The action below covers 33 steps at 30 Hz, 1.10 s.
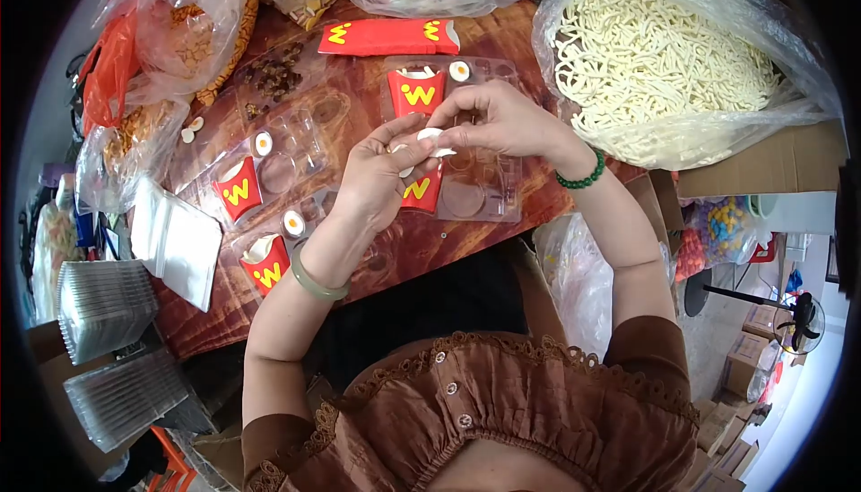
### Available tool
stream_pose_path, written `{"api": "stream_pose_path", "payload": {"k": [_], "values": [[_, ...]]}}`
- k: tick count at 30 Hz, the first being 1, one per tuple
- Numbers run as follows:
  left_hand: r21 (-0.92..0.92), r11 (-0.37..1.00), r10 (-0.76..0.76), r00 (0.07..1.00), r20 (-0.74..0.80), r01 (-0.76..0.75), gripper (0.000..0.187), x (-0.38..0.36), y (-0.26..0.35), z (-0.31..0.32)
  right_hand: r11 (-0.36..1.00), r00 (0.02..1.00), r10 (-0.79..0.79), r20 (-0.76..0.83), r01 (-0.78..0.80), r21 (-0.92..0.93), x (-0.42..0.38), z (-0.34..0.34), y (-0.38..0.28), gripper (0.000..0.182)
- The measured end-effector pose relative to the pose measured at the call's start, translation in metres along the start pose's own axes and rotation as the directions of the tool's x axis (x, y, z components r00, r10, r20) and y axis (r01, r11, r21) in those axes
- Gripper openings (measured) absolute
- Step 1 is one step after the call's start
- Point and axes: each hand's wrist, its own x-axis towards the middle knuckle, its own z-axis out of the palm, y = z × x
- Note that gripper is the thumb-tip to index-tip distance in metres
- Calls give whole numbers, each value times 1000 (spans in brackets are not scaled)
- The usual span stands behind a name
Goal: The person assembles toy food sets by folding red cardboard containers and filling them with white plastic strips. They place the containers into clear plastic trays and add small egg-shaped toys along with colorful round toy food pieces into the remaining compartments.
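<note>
Both hands meet above the clear plastic tray (504, 189). My left hand (387, 165) is closed with its fingertips on a small white piece (437, 140). Pinching the same piece from the other side is my right hand (489, 120). Behind the hands, a red carton with a yellow mark (416, 94) lies in the tray, with a toy egg half (459, 70) beside it. A second red carton (420, 192) is partly hidden under my left hand. More cartons lie at the left, one (237, 189) beside an egg half (263, 143) and another (266, 263) near an egg half (293, 223).
A big bag of pale fry-like pieces (664, 61) sits at the back right. Flat red cartons (389, 37) lie at the back. Stacked clear trays (106, 311) and white plastic bags (176, 243) are at the left. Several filled bags line the far edge.
</note>
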Motion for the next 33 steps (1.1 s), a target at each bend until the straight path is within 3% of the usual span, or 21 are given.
{"api": "stream_pose_path", "payload": {"k": [5,7,11,13,15,17,20,22,23,24,25,26,30,33], "values": [[-36,999,-2,1000,8,3,33,-12,-11,8,994,995,62,-73,-55,93,-25,16,-5,18],[-89,986,-119,973,198,139,26,-19,-13,11,941,946,172,-274,-76,329,-32,27,-9,19],[63,994,-102,965,240,90,19,-21,-28,12,921,942,184,-280,-65,384,-45,34,-23,20],[135,985,-135,964,230,106,21,-28,-28,16,877,937,346,-43,-306,371,-51,24,-16,19],[202,973,-159,963,217,115,22,-32,-34,19,898,951,298,-82,-250,363,-60,28,-15,19],[94,991,-117,952,283,94,25,-33,-50,17,916,962,247,-116,-192,352,-67,32,-16,18],[76,994,-102,955,277,84,22,-48,-53,19,922,939,278,-203,-202,331,-73,37,-13,17],[168,983,-128,945,301,80,20,-58,-64,13,941,870,162,-466,6,338,-70,42,-1,16],[204,975,-146,945,292,87,20,-64,-70,11,985,833,31,-553,69,160,-66,44,8,14],[243,966,-163,946,281,95,21,-67,-75,9,984,834,29,-552,73,161,-63,45,17,14],[242,962,-193,947,255,131,23,-67,-80,5,967,828,-231,-512,139,-211,-60,46,26,16],[243,961,-193,947,255,130,23,-66,-85,3,810,805,-456,-379,198,-552,-59,47,34,19],[106,970,-233,965,117,221,25,-59,-87,4,717,920,-370,-131,193,-670,-56,44,56,23],[55,963,-266,962,55,263,26,-59,-82,5,759,927,-302,-223,92,-645,-60,48,53,17]]}}
